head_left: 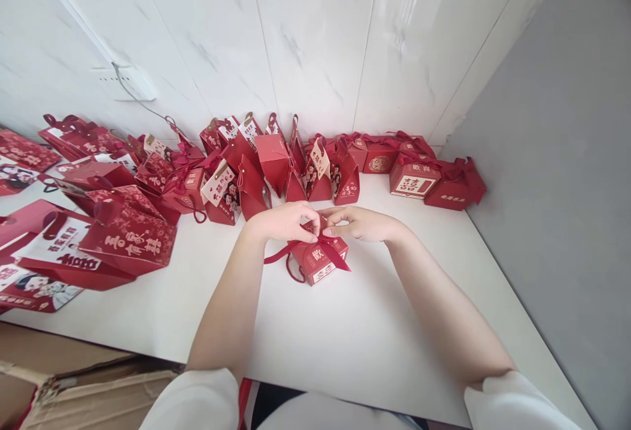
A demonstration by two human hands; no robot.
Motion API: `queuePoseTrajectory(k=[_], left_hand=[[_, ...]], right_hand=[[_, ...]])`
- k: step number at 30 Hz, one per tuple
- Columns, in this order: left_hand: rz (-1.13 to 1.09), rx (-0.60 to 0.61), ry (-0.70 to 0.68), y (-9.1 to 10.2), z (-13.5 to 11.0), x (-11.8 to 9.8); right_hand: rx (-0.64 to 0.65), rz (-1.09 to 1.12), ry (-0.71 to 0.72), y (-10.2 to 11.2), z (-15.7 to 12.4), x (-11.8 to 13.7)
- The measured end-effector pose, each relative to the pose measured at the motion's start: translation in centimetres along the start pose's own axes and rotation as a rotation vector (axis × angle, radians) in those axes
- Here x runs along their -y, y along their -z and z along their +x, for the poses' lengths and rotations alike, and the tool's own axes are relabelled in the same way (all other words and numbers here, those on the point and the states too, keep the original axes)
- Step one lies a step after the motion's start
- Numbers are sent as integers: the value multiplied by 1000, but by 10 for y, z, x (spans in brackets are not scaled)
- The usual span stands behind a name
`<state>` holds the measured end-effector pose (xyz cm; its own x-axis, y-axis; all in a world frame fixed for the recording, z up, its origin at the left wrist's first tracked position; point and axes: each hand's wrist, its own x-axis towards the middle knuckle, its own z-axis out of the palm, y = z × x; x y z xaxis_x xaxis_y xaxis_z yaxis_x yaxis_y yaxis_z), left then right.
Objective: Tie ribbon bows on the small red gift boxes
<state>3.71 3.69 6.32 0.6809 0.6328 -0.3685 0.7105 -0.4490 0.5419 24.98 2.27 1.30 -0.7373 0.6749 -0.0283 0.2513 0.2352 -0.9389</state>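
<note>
A small red gift box with pale printed characters sits on the white table in front of me. Across its top runs a dark red ribbon, gathered at the centre, with one tail to the left and another over the front. My left hand pinches the ribbon at the top of the box from the left. From the right, my right hand has its thumb and fingers closed on the ribbon at the same spot. The exact knot is partly hidden by my fingers. A red cord handle hangs at the box's left side.
Several red gift boxes stand along the tiled wall, some tied with ribbon. Larger red gift bags crowd the left side. An open cardboard carton is at lower left. A grey panel borders the table's right edge.
</note>
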Motion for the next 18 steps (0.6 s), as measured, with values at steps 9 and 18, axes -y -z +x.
queuePoseTrajectory(k=[9, 18], left_hand=[[-26, 30, 30, -4, 4, 4], [-60, -3, 49, -9, 4, 2]], right_hand=[[-85, -75, -71, 0, -4, 7], [-43, -69, -51, 5, -7, 2]])
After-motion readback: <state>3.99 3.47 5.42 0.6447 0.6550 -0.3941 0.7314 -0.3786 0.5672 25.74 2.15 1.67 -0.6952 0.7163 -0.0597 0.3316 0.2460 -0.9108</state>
